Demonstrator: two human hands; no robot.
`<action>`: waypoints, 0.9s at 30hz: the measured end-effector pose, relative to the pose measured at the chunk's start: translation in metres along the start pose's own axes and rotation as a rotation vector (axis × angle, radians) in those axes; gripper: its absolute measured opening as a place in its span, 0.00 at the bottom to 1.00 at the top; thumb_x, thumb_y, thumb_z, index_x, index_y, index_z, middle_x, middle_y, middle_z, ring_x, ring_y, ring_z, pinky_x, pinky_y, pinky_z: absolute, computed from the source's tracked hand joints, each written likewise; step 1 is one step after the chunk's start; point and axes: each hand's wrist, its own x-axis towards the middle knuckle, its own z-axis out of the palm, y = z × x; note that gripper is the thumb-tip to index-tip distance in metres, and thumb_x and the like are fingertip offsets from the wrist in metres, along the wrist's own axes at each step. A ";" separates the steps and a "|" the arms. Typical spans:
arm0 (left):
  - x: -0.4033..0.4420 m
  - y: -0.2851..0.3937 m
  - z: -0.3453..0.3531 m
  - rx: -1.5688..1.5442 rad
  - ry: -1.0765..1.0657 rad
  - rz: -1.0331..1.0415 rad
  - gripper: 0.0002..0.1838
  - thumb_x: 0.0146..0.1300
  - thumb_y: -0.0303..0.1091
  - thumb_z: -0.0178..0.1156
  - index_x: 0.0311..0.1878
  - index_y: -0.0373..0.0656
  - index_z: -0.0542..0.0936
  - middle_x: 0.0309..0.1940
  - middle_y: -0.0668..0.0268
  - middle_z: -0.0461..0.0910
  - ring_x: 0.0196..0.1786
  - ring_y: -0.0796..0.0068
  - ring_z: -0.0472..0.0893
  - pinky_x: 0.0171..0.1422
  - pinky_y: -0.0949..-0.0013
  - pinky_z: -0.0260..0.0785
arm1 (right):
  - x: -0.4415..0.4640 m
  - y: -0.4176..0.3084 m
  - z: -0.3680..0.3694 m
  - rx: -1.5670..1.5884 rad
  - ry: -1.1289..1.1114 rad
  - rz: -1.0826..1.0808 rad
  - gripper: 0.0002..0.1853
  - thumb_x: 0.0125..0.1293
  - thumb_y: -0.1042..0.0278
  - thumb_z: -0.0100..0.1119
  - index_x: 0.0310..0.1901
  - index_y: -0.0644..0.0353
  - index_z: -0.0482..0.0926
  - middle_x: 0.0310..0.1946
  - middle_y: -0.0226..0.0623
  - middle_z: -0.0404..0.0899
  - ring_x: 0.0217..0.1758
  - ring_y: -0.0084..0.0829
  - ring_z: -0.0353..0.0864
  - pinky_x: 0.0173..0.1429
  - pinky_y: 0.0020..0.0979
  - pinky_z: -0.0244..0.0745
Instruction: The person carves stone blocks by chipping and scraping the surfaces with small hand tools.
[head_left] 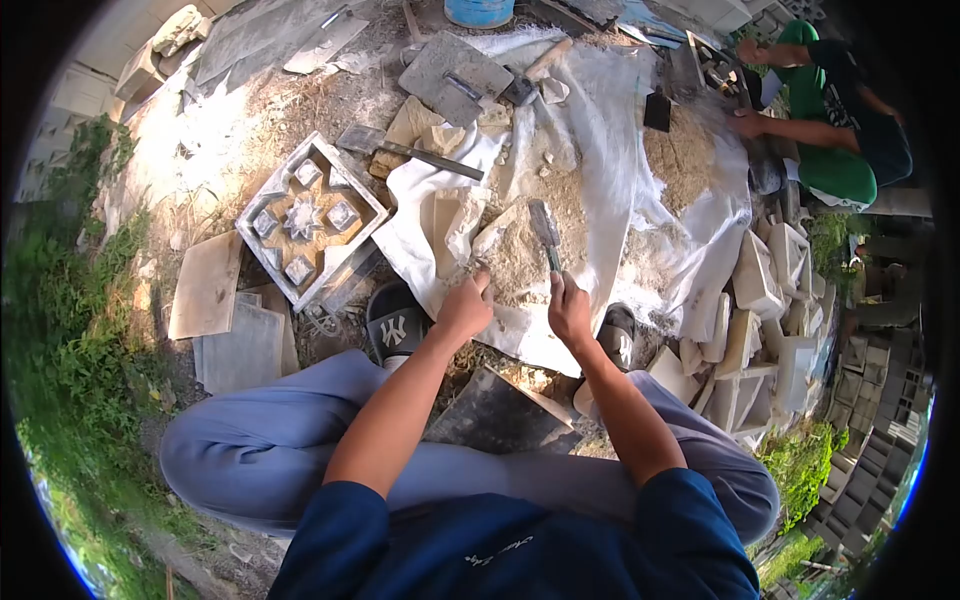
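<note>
My right hand [571,308] is wrapped round the handle of a trowel [545,228], whose dusty blade points away from me over the sandy heap [525,262]. My left hand [466,303] is closed at the near edge of that heap, its fingertips by a pale broken piece [458,225]; what it holds, if anything, is too small to make out. Under the heap and the pieces lies a crumpled white sheet [408,218]. Left of it sits a square mould [262,200] with a star and small blocks inside.
A square float [455,78], a hammer [520,88] and a blue bucket [480,10] lie ahead. Flat boards [205,285] are at the left. Cast blocks [757,275] are stacked at the right. A co-worker [850,125] sits at the upper right. A dark board [495,412] lies between my legs.
</note>
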 end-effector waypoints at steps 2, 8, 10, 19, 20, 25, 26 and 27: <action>0.000 0.001 0.001 -0.001 0.013 0.057 0.21 0.73 0.42 0.51 0.63 0.41 0.71 0.40 0.39 0.81 0.32 0.43 0.85 0.31 0.52 0.80 | -0.008 0.011 0.006 -0.086 -0.063 0.011 0.24 0.78 0.50 0.43 0.34 0.67 0.71 0.24 0.67 0.74 0.35 0.69 0.75 0.39 0.59 0.65; 0.001 0.006 0.003 -0.018 0.028 -0.168 0.21 0.70 0.42 0.53 0.62 0.43 0.72 0.41 0.41 0.82 0.42 0.42 0.84 0.48 0.48 0.78 | 0.000 0.037 0.030 -0.170 -0.159 -0.034 0.25 0.77 0.55 0.47 0.30 0.70 0.76 0.26 0.67 0.76 0.35 0.68 0.76 0.39 0.56 0.69; -0.003 0.012 -0.006 -0.045 -0.041 -0.148 0.21 0.72 0.41 0.51 0.63 0.41 0.71 0.37 0.42 0.82 0.32 0.46 0.84 0.36 0.51 0.78 | 0.000 0.015 0.019 -0.086 -0.125 -0.083 0.23 0.77 0.58 0.47 0.30 0.70 0.73 0.24 0.63 0.75 0.29 0.66 0.74 0.33 0.53 0.66; -0.006 0.014 -0.008 0.043 -0.023 0.019 0.20 0.71 0.39 0.51 0.62 0.40 0.71 0.37 0.42 0.83 0.32 0.44 0.85 0.39 0.51 0.79 | -0.019 0.048 0.038 -0.328 -0.232 0.027 0.22 0.77 0.56 0.44 0.35 0.69 0.74 0.27 0.67 0.77 0.36 0.68 0.77 0.39 0.57 0.70; 0.000 0.005 0.001 0.061 0.014 -0.010 0.20 0.71 0.39 0.51 0.61 0.41 0.72 0.37 0.43 0.83 0.36 0.42 0.85 0.43 0.49 0.79 | -0.014 0.043 0.033 -0.269 -0.203 0.035 0.23 0.77 0.53 0.45 0.35 0.68 0.75 0.28 0.68 0.77 0.37 0.69 0.77 0.41 0.58 0.71; 0.000 0.003 0.000 -0.046 -0.033 -0.088 0.18 0.70 0.41 0.53 0.56 0.37 0.73 0.37 0.42 0.83 0.44 0.38 0.83 0.49 0.47 0.77 | -0.011 -0.010 0.007 -0.048 -0.008 -0.099 0.17 0.76 0.61 0.50 0.33 0.68 0.72 0.18 0.63 0.73 0.26 0.67 0.74 0.29 0.55 0.67; -0.003 0.007 -0.004 -0.020 -0.015 -0.034 0.19 0.70 0.42 0.53 0.53 0.34 0.73 0.38 0.39 0.82 0.44 0.38 0.83 0.49 0.47 0.77 | -0.013 -0.009 0.009 -0.050 -0.014 -0.099 0.17 0.76 0.61 0.50 0.33 0.68 0.72 0.18 0.63 0.73 0.26 0.67 0.74 0.29 0.55 0.67; -0.003 0.008 -0.005 -0.004 -0.004 0.000 0.20 0.70 0.42 0.54 0.51 0.32 0.73 0.38 0.38 0.82 0.44 0.38 0.83 0.49 0.47 0.77 | -0.016 -0.005 0.012 -0.014 -0.020 -0.138 0.16 0.75 0.62 0.50 0.35 0.68 0.72 0.18 0.62 0.72 0.25 0.67 0.74 0.29 0.54 0.67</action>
